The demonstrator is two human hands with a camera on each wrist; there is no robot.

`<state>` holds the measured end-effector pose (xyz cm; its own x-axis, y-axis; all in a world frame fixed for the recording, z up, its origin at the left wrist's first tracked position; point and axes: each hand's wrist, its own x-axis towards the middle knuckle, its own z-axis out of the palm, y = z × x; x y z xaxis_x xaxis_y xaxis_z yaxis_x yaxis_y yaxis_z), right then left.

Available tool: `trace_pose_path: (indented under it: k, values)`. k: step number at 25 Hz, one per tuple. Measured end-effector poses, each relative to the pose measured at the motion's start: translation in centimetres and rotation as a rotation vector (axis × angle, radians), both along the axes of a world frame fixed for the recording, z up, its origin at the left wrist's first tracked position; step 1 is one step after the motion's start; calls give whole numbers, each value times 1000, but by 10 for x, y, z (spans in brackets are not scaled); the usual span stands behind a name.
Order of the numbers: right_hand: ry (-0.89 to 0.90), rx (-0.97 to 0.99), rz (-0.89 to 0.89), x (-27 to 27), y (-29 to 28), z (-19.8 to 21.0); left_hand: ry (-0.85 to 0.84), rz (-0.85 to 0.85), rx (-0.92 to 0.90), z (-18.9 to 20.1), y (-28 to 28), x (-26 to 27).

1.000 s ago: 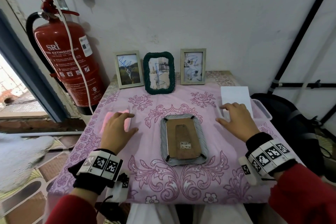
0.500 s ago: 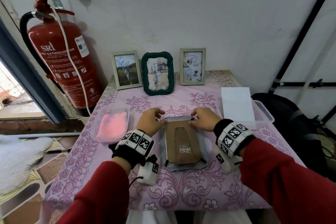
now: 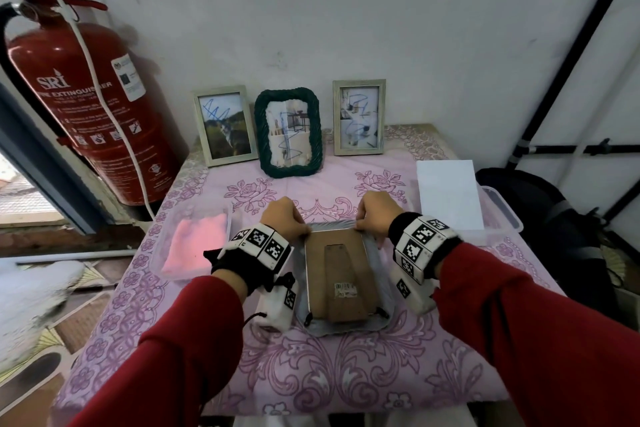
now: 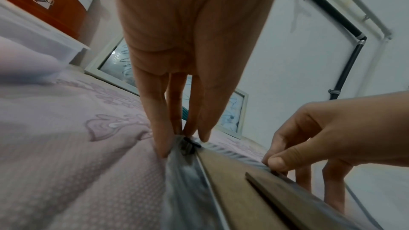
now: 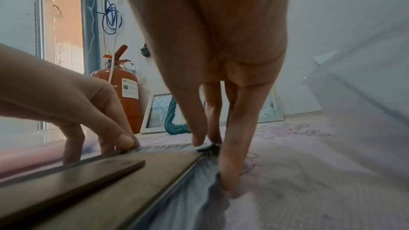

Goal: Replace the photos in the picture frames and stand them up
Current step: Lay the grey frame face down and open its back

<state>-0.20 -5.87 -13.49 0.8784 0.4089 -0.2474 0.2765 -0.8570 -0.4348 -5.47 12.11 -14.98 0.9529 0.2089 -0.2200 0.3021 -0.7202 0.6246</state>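
Both hands sit at the far end of the silver frame (image 3: 348, 279), which lies face-down mid-desk (image 3: 346, 374), long axis running away from the person, left hand (image 3: 282, 220) and right hand (image 3: 375, 215) equally near. Left wrist view: fingertips (image 4: 165, 148) pinch the corner at a black clip (image 4: 190, 144). Right wrist view: fingertips (image 5: 228, 181) pinch the opposite corner by its clip (image 5: 209, 148), so I judge the backing comes off next.

White plastered wall (image 3: 415, 28) across top. Red fire extinguisher (image 3: 83, 114) upper left, white cable over it. Black pipes (image 3: 571, 149) right. Table under pink floral cloth (image 3: 346, 374) centre. Patterned floor tiles (image 3: 34, 357) lower left; daylight at left edge.
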Motion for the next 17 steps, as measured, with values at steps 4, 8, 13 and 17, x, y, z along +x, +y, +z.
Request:
trace_pose_path:
  k: [4,8,13,17]
  values:
    - [14,29,-19,3,1,-3,25,10,-24,-1,1,6]
    - [11,89,-86,4,0,-9,13,13,-8,-4,0,7]
    - [53,160,-150,4,-3,-10,28,28,-67,-7,6,8]
    - [147,251,-204,-1,-7,-7,28,42,-162,-9,15,4]
